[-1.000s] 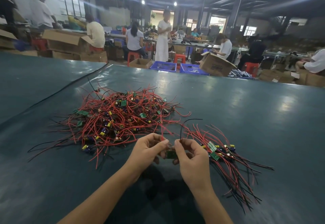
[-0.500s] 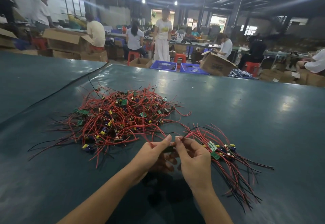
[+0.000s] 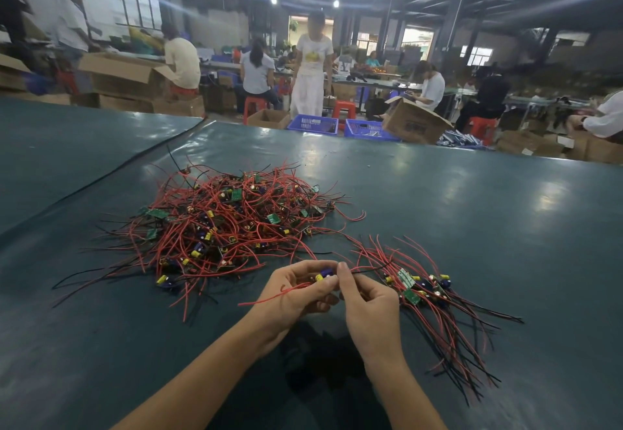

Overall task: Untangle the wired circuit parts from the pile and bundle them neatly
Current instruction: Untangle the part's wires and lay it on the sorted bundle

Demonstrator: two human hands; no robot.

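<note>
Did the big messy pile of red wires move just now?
No. The big tangled pile of red and black wires sits at the same spot beside the dark table seam.

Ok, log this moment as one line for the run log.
phase: untangling | left hand: holds circuit part | right hand: pinches it too | tangled pile: beyond left hand | sorted bundle: beside right hand

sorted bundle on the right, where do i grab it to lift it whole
Probably the sorted bundle is best gripped just behind its clustered circuit boards, where the wires run close together; further out they fan apart. Come from above with the right hand, which is nearest.
</note>
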